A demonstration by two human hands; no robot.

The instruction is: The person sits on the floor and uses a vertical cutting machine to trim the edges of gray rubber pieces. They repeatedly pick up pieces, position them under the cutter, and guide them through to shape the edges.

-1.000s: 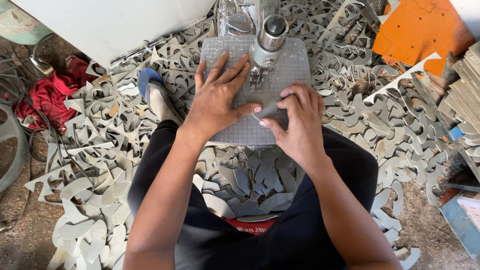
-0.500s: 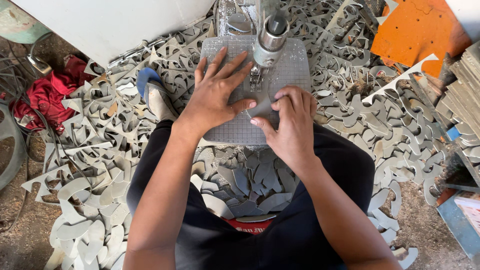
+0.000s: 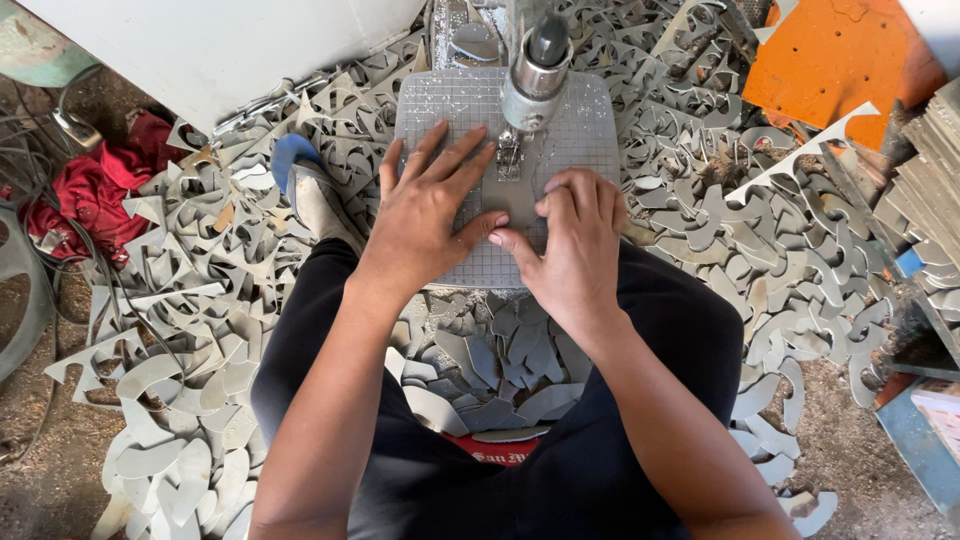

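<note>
Left hand flat, open; right hand pinching grey piece (mostly hidden) on gridded plate.

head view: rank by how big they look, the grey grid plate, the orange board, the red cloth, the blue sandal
1. grey grid plate, partly under the hands
2. orange board, cut off by the frame, so its place against the plate is unsure
3. red cloth
4. blue sandal, smallest

Only one label-like item: red printed band with pale lettering, below both hands, between the knees, partly covered by grey offcuts.
</note>
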